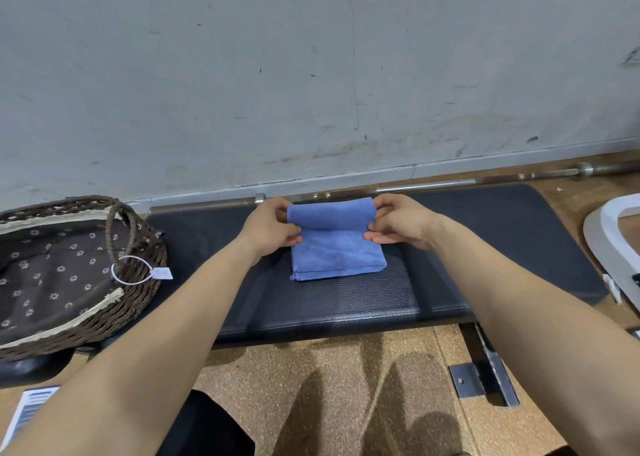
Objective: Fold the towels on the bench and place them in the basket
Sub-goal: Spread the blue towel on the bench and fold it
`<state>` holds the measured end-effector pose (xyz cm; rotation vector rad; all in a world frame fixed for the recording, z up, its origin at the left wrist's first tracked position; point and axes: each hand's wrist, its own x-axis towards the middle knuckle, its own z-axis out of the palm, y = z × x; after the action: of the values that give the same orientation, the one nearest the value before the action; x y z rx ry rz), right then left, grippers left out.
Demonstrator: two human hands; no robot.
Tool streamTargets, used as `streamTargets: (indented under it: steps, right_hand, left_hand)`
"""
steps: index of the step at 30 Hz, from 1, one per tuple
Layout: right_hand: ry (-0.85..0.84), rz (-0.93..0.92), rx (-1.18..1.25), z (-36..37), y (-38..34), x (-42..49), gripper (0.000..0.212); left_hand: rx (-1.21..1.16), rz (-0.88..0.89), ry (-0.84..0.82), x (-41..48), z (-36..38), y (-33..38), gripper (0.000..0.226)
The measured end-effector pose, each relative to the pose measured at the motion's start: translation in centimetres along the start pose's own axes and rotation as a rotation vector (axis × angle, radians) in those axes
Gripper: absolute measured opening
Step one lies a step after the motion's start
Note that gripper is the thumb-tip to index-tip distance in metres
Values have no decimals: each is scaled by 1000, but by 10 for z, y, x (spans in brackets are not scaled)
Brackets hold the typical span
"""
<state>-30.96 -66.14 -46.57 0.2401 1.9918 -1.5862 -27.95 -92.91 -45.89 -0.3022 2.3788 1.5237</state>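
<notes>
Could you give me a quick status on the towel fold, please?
Left hand and right hand grip blue towel sides, mid-fold on bench. Basket left, empty. Nothing in the way.

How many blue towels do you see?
1. The blue towel lies on the bench, pinched by the left hand and right hand. None shows in the basket.
</notes>
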Motion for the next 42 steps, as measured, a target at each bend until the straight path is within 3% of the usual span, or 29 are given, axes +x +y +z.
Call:
streamTargets:
  steps: [4, 11, 16, 18, 23, 27, 29, 31, 34, 37, 40, 42]
  right_hand:
    - [-35, -70, -92, -2, 4, -3, 30]
    - [13, -279, -346, -1, 16, -23, 30]
    - [38, -259, -182, 8, 21, -33, 28]
    - [82, -300, -267, 12, 26, -34, 31]
    - [216, -434, -576, 26, 34, -44, 32]
    - [294, -472, -776, 38, 39, -51, 31]
    - [377, -464, -905, 40, 38, -53, 31]
    - [420, -453, -971, 41, 35, -55, 31]
    - [408, -443, -1028, 42, 33, -56, 29]
    - [387, -368, -1079, 43, 27, -60, 26]
    - [401, -328, -1155, 51, 4, -61, 15]
    - [445, -365, -969, 65, -12, -55, 25]
  left_hand:
    - [320, 205, -21, -9, -5, -2, 28]
    - [461, 361, -125, -24, -7, -19, 30]
    - [544, 411, -162, -31, -7, -26, 28]
    - [544, 439, -160, -34, -5, -31, 22]
    - [630, 381, 69, -44, 20, -22, 41]
    - [1067, 251, 323, -55, 56, 9, 59]
    - [1226, 188, 379, -52, 62, 24, 56]
    - [1235, 214, 373, -43, 65, 32, 46]
    - [1041, 356, 238, -28, 76, 29, 40]
    - [990, 320, 95, -20, 87, 4, 49]
    - [1012, 356, 152, -20, 90, -11, 53]
    - [1017, 363, 160, -21, 91, -11, 51]
